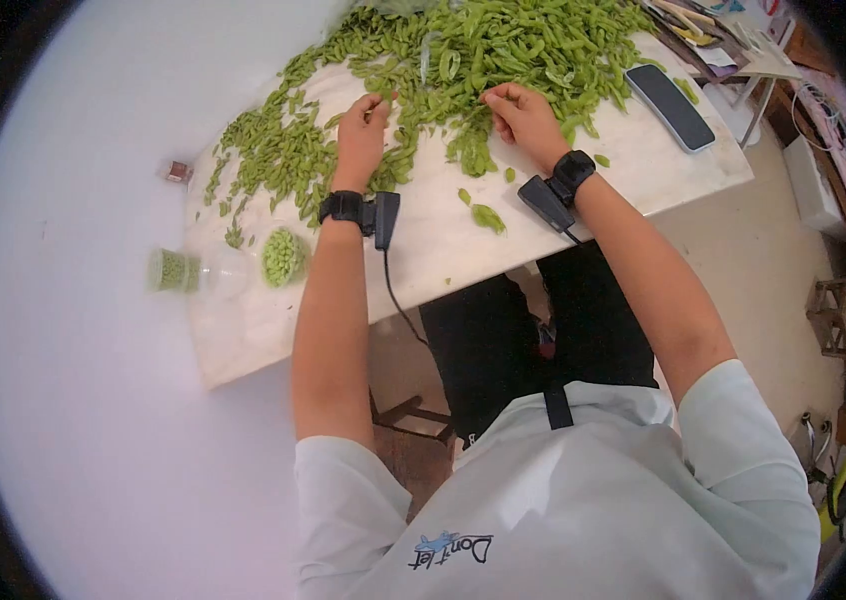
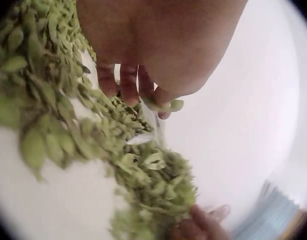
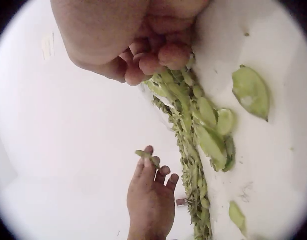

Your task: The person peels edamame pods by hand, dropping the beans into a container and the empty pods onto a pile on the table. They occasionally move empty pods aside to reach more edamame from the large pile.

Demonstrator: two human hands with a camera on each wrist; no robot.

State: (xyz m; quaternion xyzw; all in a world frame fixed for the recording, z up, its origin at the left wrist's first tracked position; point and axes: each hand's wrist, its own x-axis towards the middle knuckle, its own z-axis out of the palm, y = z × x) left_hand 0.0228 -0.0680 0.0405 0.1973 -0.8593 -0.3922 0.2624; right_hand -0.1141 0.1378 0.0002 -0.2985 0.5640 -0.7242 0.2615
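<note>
A large heap of green bean pods (image 1: 503, 45) covers the far part of the pale table. Over the pile's near edge, my left hand (image 1: 361, 140) pinches a single green pod (image 2: 176, 105) between thumb and forefinger, its other fingers loosely bent. My right hand (image 1: 528, 122) hovers at the heap to the right, fingers curled and thumb close to the forefinger. Nothing shows between its fingertips in the right wrist view. Below that hand lie flattened pods (image 3: 211, 135), and a split-looking pod (image 3: 252, 92) sits apart on the tabletop.
At the left stand a tub of shelled green beans (image 1: 284, 257) and a clear container (image 1: 175, 271) with green contents. A dark-screened phone (image 1: 671, 107) lies at the table's right edge (image 1: 733, 178). A cable (image 1: 398, 300) hangs from the left wrist camera.
</note>
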